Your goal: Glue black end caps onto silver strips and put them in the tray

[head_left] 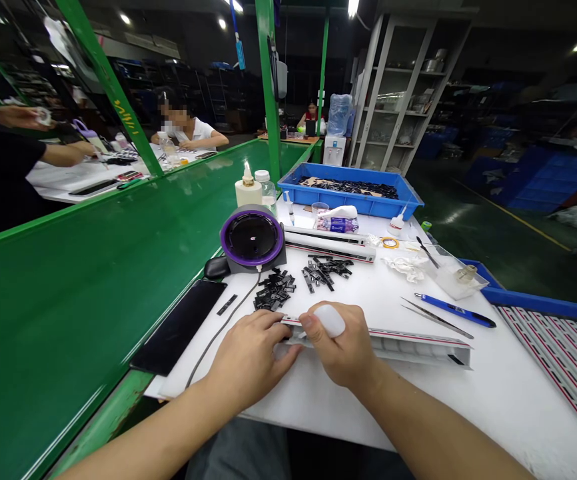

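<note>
- White flat-topped worktable (513, 380), across the centre and lower right of the frame.
- Blue rectangular plastic bin (348, 208), upper centre, full of dark small parts.
- Long pale-grey channel strip with a red line (408, 345), lower centre, lying near the table's front edge, open side facing the wearer. Looks light and fairly stiff lengthwise; thin walls probably flex or mark if squeezed. Best held by the outer long edges, near an end; smooth faces may slide on the tabletop.
- Right hand (346, 343), lower centre: fist closed round a bottle, just above the strip.
- Left hand (248, 353), left of it: thumb and fingers pinching the strip's left end. Hands close together.
- White rounded plastic bottle (329, 320), base up in the right fist; likely light, soft-walled; grip the body gently. Tip hidden.
- Small black flat pieces (274, 290), heaped beyond the left hand; light, easily scattered, best taken by their edges.
</note>
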`<act>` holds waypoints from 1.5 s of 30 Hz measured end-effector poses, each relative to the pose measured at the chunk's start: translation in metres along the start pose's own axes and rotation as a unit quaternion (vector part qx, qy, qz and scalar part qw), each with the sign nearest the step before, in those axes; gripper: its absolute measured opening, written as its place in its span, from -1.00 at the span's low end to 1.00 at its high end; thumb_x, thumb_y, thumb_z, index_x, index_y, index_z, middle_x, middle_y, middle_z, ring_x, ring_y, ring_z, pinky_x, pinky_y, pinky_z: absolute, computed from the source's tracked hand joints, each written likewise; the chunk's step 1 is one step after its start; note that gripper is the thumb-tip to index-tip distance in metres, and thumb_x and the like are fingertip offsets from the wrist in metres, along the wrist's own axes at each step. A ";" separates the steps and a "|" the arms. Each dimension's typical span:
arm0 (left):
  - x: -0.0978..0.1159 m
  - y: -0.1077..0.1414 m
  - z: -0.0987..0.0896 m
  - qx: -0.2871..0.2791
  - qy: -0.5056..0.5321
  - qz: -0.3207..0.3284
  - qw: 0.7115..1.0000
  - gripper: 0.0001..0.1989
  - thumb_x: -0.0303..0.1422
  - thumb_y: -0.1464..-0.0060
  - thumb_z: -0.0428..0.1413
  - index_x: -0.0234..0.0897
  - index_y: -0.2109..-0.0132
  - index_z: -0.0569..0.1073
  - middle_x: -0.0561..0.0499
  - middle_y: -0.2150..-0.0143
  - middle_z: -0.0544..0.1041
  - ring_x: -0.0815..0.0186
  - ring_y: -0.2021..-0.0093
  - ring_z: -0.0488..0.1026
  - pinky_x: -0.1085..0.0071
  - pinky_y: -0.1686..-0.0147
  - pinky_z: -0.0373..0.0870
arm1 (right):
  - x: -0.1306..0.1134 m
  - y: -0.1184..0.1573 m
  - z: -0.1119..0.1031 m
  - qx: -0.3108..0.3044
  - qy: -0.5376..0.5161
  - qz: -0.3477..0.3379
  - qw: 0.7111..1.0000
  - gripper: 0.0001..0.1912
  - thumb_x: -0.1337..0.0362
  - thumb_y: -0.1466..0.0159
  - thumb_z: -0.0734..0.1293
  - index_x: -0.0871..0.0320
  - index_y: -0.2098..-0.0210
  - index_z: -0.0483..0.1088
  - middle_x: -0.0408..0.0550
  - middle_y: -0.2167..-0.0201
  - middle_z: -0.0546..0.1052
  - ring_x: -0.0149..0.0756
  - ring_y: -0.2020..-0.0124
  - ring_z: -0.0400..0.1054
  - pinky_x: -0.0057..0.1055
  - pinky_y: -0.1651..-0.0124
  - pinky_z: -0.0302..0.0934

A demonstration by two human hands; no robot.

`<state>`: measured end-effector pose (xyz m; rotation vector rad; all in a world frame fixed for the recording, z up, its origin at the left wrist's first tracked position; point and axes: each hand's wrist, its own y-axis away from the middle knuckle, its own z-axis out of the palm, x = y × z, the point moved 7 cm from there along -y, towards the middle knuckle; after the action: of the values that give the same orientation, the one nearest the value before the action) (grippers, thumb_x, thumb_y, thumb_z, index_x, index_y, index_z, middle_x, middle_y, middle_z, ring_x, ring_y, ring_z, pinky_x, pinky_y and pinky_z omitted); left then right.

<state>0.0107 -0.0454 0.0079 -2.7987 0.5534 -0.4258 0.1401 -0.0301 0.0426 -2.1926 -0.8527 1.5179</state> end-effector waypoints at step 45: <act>0.002 0.012 0.002 0.101 -0.085 0.090 0.987 -0.73 -0.21 -0.19 0.02 -0.22 0.30 0.55 -0.12 0.18 0.56 0.11 0.13 0.48 0.19 0.17 0.45 | 0.138 -0.041 -0.146 0.031 0.049 0.261 0.964 -0.69 0.20 0.04 0.42 0.15 0.28 0.42 -0.08 0.37 0.51 -0.25 0.34 0.37 -0.37 0.29 0.19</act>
<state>0.0089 -0.0561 0.0033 -2.5339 0.6763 -0.1925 0.2986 0.0986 0.0212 -2.5468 -0.1888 1.6023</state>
